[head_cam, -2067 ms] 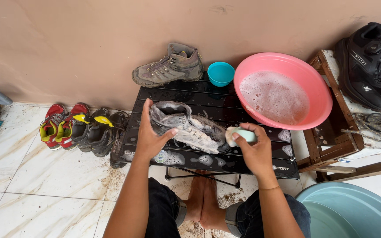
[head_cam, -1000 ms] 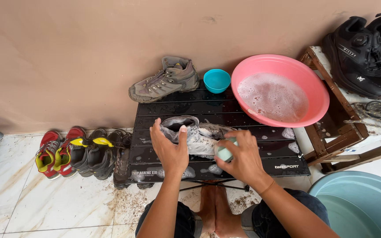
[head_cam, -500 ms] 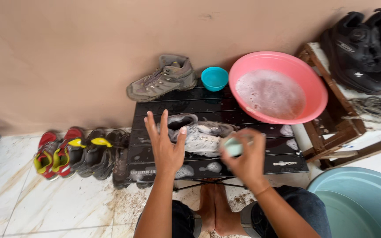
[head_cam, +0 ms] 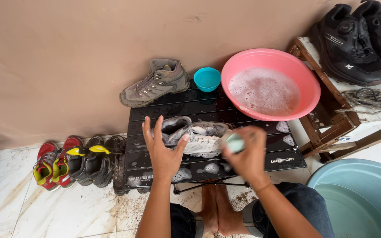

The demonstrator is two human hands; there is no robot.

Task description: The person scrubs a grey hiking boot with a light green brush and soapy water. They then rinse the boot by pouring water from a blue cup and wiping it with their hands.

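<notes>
Scrubbing looks to be the step in hand: the soapy grey shoe (head_cam: 195, 135) lies mid-desk (head_cam: 243, 165). The left hand (head_cam: 163, 152), fingers spread, steadies its heel end; the right hand (head_cam: 245, 155) has its grip closed around a pale brush (head_cam: 234, 143). The next stroke would call for firm bracing.

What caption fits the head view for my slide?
Left hand spread open on a soapy grey shoe on a black slatted table, right hand gripping a pale green scrubber, beside a pink basin.
</notes>
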